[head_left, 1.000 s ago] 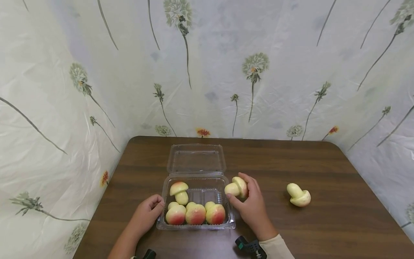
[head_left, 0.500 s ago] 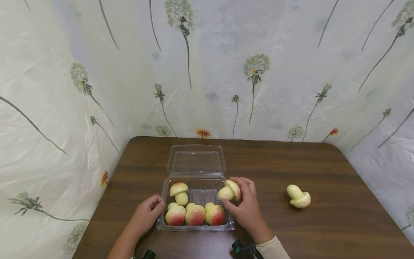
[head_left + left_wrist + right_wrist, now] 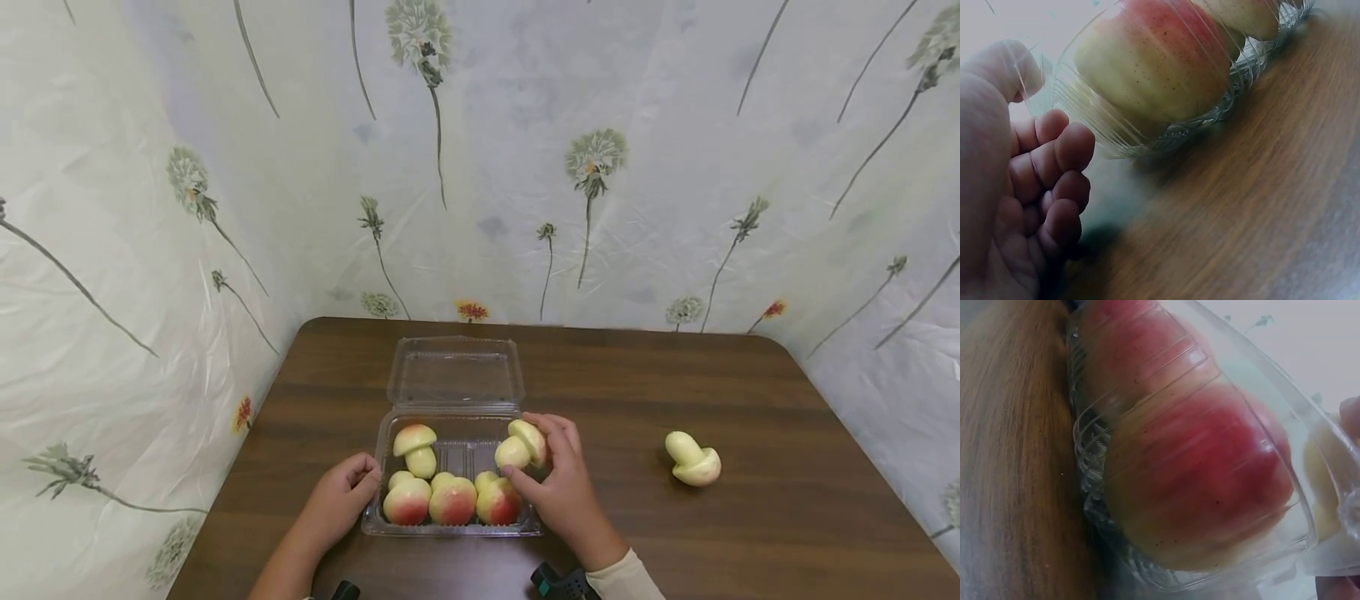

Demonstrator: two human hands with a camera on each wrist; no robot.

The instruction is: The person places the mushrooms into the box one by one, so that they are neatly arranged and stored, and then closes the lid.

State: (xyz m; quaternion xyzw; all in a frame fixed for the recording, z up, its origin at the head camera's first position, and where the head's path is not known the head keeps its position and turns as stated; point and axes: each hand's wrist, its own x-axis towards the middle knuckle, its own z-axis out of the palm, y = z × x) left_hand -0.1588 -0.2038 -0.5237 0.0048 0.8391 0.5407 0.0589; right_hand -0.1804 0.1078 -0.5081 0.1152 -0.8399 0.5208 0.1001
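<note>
Head view: loading a clear plastic clamshell container [image 3: 525, 523] with toy mushrooms, mid-placement. Right hand [image 3: 558, 479] pinching a pale mushroom [image 3: 519, 444] by cap and stem, carried over the tray's right rear corner, above the red-blushed three [image 3: 452, 498] lined along the near wall and across from a fourth mushroom [image 3: 415, 447] standing upright at the left rear. Wrist bent inward, forearm in a cream sleeve [image 3: 626, 577] angled in from the lower right. Left hand [image 3: 341, 496] curled against the tray's left near corner, thumb up at the rim, seemingly steadying it. Lid open and lying flat behind. One more mushroom [image 3: 693, 458] on its side on the brown wooden table [image 3: 750, 533], well apart to the right. Next move, by judgement: lowering the held piece into the free rear gap and letting go without toppling the neighbours.

Left wrist view: fingers [image 3: 1054, 181] folded, thumb laid against the ribbed plastic wall, a blushed cap just behind it; hard to tell whether gripping or merely resting.

Right wrist view: close against the tray's outer wall, red caps pressed inside; a fingertip and the pale held piece barely at the right edge, blurred.
</note>
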